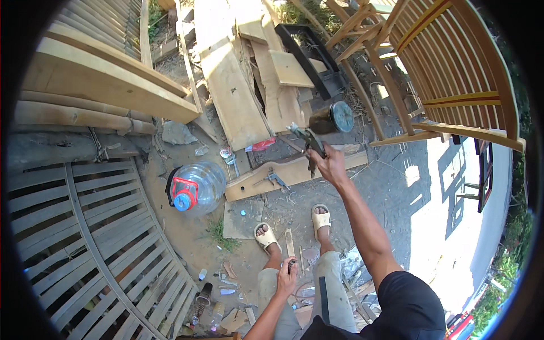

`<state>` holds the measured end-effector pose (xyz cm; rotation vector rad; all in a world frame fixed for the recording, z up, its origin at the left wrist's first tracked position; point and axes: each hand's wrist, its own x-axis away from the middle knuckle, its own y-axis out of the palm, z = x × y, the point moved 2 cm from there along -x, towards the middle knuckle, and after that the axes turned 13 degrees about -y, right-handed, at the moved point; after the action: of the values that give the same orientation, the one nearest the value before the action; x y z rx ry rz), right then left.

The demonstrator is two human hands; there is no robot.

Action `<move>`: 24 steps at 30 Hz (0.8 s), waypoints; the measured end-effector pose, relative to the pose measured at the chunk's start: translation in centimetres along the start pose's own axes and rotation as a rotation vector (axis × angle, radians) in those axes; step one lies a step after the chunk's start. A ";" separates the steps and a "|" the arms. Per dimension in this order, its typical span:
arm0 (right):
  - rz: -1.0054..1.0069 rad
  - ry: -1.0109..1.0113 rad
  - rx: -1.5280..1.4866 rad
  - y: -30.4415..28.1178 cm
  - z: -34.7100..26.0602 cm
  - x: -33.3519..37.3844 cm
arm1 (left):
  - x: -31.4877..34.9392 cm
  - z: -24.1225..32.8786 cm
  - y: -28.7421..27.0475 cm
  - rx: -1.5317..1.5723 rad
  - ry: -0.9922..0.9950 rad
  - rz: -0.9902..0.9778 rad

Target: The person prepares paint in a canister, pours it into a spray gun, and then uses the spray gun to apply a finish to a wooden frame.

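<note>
Stretched out ahead, my right hand is closed around a dark green gun-shaped tool with a silvery tip. The tool points up and to the left, above the far edge of a pale wooden board. Low in front of my legs, my left hand is closed on a small dark object, mostly hidden by the fingers. On the board lies a blue-grey blow gun. Just beyond the tool is a jar with a bluish lid and dark contents.
A large clear water jug with a blue cap stands left of the board. Slatted wooden furniture flanks me on the left, with a slatted frame at far right. Long planks lie ahead. Scraps and bottles litter the ground.
</note>
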<state>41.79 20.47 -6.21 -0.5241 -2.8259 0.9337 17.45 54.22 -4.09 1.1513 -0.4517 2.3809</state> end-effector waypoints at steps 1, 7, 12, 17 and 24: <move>0.056 0.048 0.038 -4.3 -3.3 3.5 | 0.4 3.1 -0.4 -0.044 0.125 -0.015; 0.291 -0.003 0.234 -24.0 -24.9 20.0 | 7.3 19.5 -1.8 -0.204 0.593 -0.223; 0.546 0.253 0.141 -35.6 -36.1 33.1 | 19.1 29.9 3.8 -0.595 0.804 -0.568; 0.890 0.156 0.324 -42.3 -41.5 45.4 | 29.8 29.2 13.3 -0.764 0.955 -0.932; 1.158 0.161 0.387 -45.4 -41.3 61.0 | 40.6 21.9 24.3 -0.921 1.037 -1.175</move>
<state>-19.14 31.31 54.32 -2.0983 -1.9287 1.3994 -3.44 33.71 39.05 -0.2967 -0.2783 1.1441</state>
